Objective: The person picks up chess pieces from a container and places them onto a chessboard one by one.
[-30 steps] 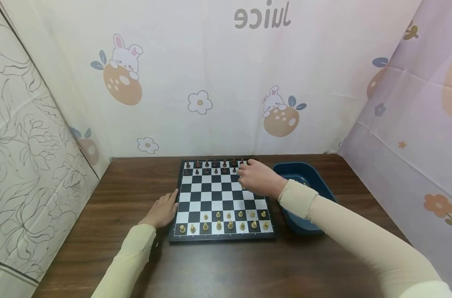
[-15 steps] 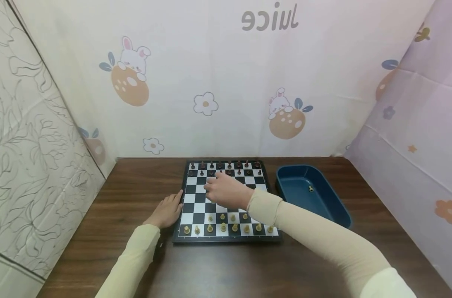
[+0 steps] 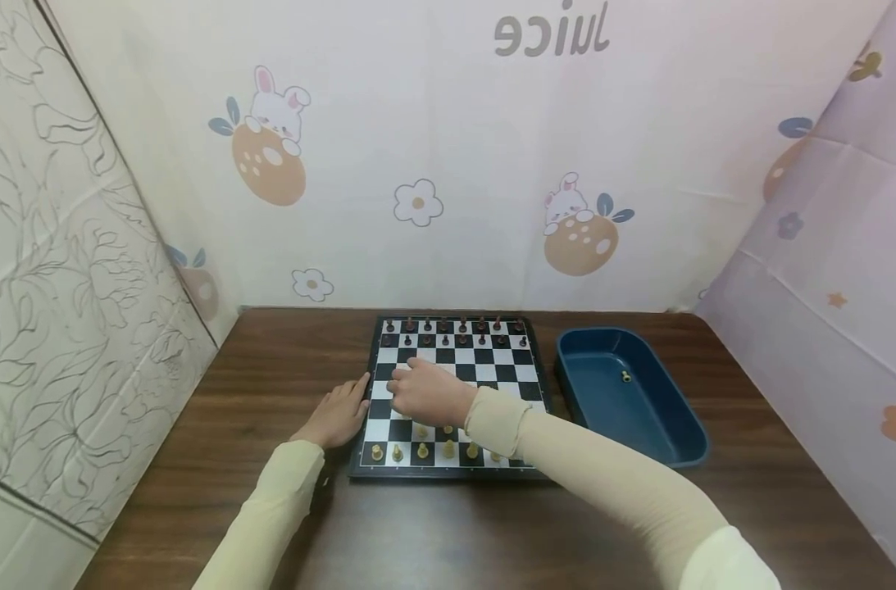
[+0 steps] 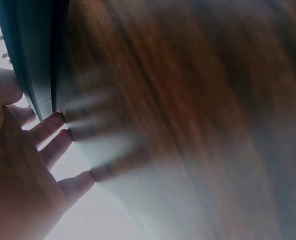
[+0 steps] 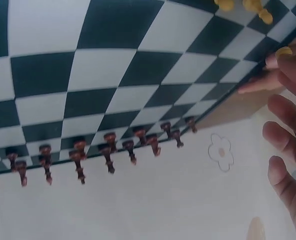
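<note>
A black-and-white chessboard (image 3: pixel 508 374) lies on the wooden table. My left hand (image 3: pixel 337 414) rests beside its left edge, fingers extended; in the left wrist view the fingertips (image 4: pixel 77 182) touch the tabletop along the board's dark side (image 4: pixel 35 60). Over the board's left half is my right hand (image 3: pixel 431 395), its thumb and finger pinching a pale yellow chess piece (image 5: pixel 284 51), mostly hidden by the fingers. Dark red pieces (image 5: pixel 79 157) stand in two rows at the far side. Pale pieces (image 3: pixel 422 451) line the near side, some covered by the right hand and sleeve.
A blue tray (image 3: pixel 684 410) stands on the table right of the board, with a pale chess piece (image 3: pixel 625 376) lying inside. A patterned curtain (image 3: pixel 462 246) hangs behind the table, and a flower-patterned panel (image 3: pixel 86 270) rises at the left.
My right hand has moved left from the board's right side near the tray, across and towards the near left squares. The left hand has stayed at the board's left edge. The head view has shifted slightly.
</note>
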`<act>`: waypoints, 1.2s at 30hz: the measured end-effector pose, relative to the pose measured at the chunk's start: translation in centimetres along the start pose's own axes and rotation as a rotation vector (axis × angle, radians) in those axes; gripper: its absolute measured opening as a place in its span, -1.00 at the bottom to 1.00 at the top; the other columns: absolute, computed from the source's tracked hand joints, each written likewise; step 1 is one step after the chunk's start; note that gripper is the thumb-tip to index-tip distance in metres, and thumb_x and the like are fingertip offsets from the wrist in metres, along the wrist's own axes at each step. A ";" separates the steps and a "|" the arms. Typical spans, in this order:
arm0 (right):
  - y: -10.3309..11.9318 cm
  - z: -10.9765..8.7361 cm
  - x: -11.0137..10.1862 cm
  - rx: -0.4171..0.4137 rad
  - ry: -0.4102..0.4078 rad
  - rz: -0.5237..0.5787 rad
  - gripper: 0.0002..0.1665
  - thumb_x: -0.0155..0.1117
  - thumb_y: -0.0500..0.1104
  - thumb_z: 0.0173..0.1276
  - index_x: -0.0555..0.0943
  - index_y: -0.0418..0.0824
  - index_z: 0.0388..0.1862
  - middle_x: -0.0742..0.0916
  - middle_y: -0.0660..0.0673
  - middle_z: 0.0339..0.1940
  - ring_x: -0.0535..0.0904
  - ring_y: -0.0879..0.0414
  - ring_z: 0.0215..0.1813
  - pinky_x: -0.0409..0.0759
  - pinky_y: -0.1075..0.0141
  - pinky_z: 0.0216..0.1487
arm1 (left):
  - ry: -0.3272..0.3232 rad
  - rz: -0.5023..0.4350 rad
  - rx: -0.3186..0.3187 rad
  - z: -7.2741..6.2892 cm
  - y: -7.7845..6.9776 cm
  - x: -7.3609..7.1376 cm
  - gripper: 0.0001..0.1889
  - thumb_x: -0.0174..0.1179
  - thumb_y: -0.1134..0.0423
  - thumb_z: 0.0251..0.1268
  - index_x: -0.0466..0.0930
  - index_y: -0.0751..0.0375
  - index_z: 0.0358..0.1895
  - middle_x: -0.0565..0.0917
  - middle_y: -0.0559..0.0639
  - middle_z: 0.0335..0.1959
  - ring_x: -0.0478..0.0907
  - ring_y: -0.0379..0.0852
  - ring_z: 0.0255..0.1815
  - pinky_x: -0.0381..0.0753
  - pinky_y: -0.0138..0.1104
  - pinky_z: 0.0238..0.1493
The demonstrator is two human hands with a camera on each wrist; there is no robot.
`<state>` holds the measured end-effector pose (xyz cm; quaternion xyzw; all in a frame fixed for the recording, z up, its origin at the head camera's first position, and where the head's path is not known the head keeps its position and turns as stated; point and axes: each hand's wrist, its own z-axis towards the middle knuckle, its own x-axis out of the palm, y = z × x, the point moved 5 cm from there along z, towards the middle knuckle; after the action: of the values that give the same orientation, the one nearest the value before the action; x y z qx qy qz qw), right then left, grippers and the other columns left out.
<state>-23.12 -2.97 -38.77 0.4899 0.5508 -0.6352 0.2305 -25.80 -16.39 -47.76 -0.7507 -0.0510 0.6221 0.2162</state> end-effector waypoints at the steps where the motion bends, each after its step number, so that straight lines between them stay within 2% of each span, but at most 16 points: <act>1: 0.2 0.1 0.2 -0.003 -0.001 0.005 -0.83 0.32 0.02 0.28 0.73 0.09 -0.18 0.73 0.09 -0.11 0.58 0.21 -0.08 0.55 0.34 -0.11 | 0.002 0.000 0.000 0.0 0.0 0.0 -0.42 -0.16 0.16 0.51 0.00 0.31 0.49 0.28 0.31 0.36 0.19 0.24 0.37 0.09 0.09 0.39; 7: 0.8 0.5 0.9 -0.013 0.000 0.037 -0.76 0.36 0.07 0.23 0.74 0.07 -0.15 0.73 0.09 -0.14 0.59 0.21 -0.07 0.57 0.27 0.03 | 0.008 0.002 -0.012 0.1 -0.2 0.2 -0.41 -0.16 0.15 0.51 -0.01 0.29 0.50 0.28 0.29 0.36 0.18 0.22 0.38 0.06 0.09 0.40; 18: 1.6 0.9 1.9 -0.027 0.025 0.047 -0.76 0.38 0.05 0.20 0.71 0.07 -0.15 0.72 0.09 -0.12 0.59 0.20 -0.07 0.56 0.31 -0.07 | 0.011 0.000 -0.004 0.0 -0.4 0.1 -0.42 -0.18 0.15 0.52 0.00 0.30 0.49 0.28 0.31 0.36 0.18 0.24 0.37 0.06 0.12 0.39; 23: 0.9 0.4 1.6 -0.004 0.030 0.049 -0.71 0.42 0.04 0.16 0.71 0.06 -0.12 0.72 0.08 -0.09 0.59 0.20 -0.04 0.56 0.29 -0.01 | 0.007 0.000 -0.007 0.0 -0.3 0.0 -0.42 -0.17 0.16 0.52 -0.01 0.31 0.49 0.28 0.31 0.35 0.18 0.24 0.37 0.07 0.11 0.40; 28: -1.1 -1.8 1.2 0.050 0.036 0.043 -0.79 0.37 -0.04 0.22 0.71 0.05 -0.15 0.72 0.08 -0.13 0.59 0.20 -0.09 0.57 0.29 -0.04 | 0.006 -0.003 -0.011 0.0 -0.2 0.0 -0.42 -0.19 0.17 0.52 -0.02 0.31 0.49 0.27 0.31 0.36 0.17 0.24 0.38 0.06 0.09 0.40; 36: -5.0 -7.5 1.6 0.180 0.059 0.074 -0.81 0.36 -0.09 0.19 0.72 0.02 -0.18 0.72 0.04 -0.19 0.58 0.15 -0.16 0.56 0.29 -0.18 | 0.011 -0.009 -0.018 -0.1 -0.3 0.1 -0.41 -0.19 0.17 0.52 -0.05 0.31 0.50 0.25 0.32 0.37 0.16 0.25 0.39 0.06 0.10 0.40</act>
<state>-25.15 5.78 -37.16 0.5471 0.4796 -0.6584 0.1929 -25.62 -16.09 -47.75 -0.7558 -0.0587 0.6165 0.2127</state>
